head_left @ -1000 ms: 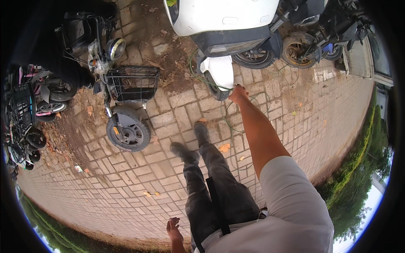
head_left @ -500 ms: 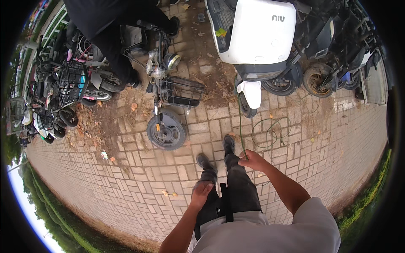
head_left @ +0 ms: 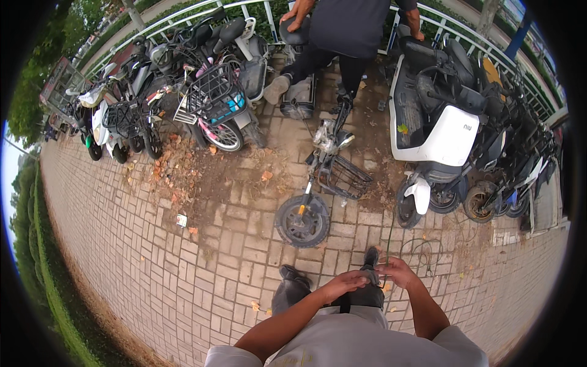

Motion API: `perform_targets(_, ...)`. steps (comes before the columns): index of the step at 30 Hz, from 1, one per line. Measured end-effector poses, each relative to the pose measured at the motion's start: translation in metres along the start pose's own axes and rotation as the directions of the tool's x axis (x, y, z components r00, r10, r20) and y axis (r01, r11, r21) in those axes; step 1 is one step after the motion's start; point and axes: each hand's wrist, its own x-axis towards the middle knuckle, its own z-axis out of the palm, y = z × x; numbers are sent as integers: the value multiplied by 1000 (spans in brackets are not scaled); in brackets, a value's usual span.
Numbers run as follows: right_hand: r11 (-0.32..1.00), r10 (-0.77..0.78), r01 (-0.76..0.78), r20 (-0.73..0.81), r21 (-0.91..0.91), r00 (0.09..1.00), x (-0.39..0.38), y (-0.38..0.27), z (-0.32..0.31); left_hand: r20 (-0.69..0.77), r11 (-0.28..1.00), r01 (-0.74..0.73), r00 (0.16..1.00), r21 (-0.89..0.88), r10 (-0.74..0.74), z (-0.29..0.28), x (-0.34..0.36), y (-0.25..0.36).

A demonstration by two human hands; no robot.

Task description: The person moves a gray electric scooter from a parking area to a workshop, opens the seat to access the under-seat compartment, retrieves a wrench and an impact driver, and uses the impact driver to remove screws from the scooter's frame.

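Note:
A thin green cord (head_left: 390, 241) rises from the brick paving near the white electric scooter (head_left: 449, 137) to my right hand (head_left: 398, 272), which is closed on it in front of my legs. Close beside it, my left hand (head_left: 346, 285) has come in from the left, its fingers stretched toward the right hand. I make out no cord in the left hand, though its fingertips are partly hard to see. More of the cord lies in loose loops (head_left: 428, 255) on the bricks to the right.
Ahead lies a stripped electric bike with its front wheel (head_left: 302, 221) and black basket (head_left: 345, 177). Another person (head_left: 348, 30) in dark clothes stands over it by the white railing (head_left: 260, 11). Parked bikes, including one with a black basket (head_left: 214, 92), line the left; more scooters stand right.
My view has tilted up and shifted left, showing the railing. My left hand has moved right, beside the right hand, which still holds the cord. The other person now stands behind the stripped bike.

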Motion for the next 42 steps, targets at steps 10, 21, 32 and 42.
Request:
perform_targets(10, 943, -119, 156, -140, 295, 983, 40, -53, 141, -987, 760, -648, 154, -58, 56, -275, -412, -112)
perform_targets(21, 958, 241, -270, -236, -99, 941, 170, 16, 222, -951, 504, -806, 255, -310, -177, -267, -404, -200)
perform_targets(32, -40, 576, -219, -202, -975, 792, 304, 1, 383, -988, 971, -232, 128, 55, 86, -424, -453, -5)
perform_targets(42, 857, 364, -292, 96, -423, 927, 365, -208, 571, -888, 948, 130, 408, 289, 215, -576, -435, 127)
